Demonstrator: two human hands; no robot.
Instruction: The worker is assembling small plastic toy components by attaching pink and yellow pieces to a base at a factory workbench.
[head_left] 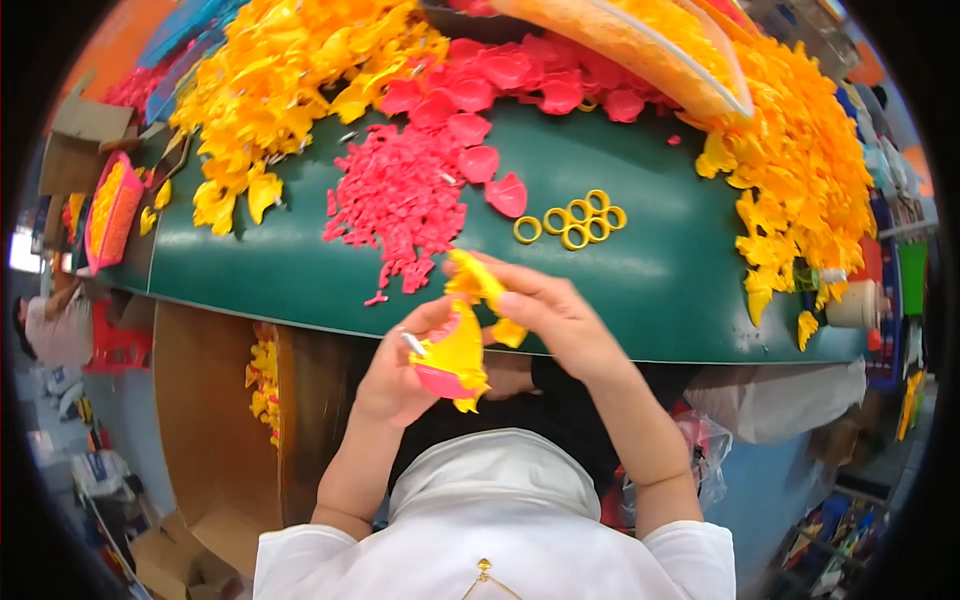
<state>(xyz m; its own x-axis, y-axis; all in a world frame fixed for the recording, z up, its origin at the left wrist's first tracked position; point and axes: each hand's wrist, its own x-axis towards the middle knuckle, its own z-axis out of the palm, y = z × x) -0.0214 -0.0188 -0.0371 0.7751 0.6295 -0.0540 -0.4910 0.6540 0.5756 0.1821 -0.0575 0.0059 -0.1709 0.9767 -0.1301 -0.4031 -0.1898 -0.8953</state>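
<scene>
Close to my body, just over the table's front edge, my left hand [392, 378] is closed around a yellow plastic part [452, 350] with a jagged outline. A pink curved shell [441, 383] lies against the underside of that part, and a small silvery piece [413, 344] shows at its side. Fingers of my right hand [560, 312] pinch another yellow plastic piece [476, 280] right above the first. The two yellow pieces overlap in view; whether they are joined, I cannot tell.
Small pink pieces [395, 195] are heaped on the green table [640, 260], beside pink shells [508, 194] and several yellow rings [578, 212]. Yellow part piles lie left [270, 90] and right [800, 150]. A cardboard box [215, 400] stands below the left edge.
</scene>
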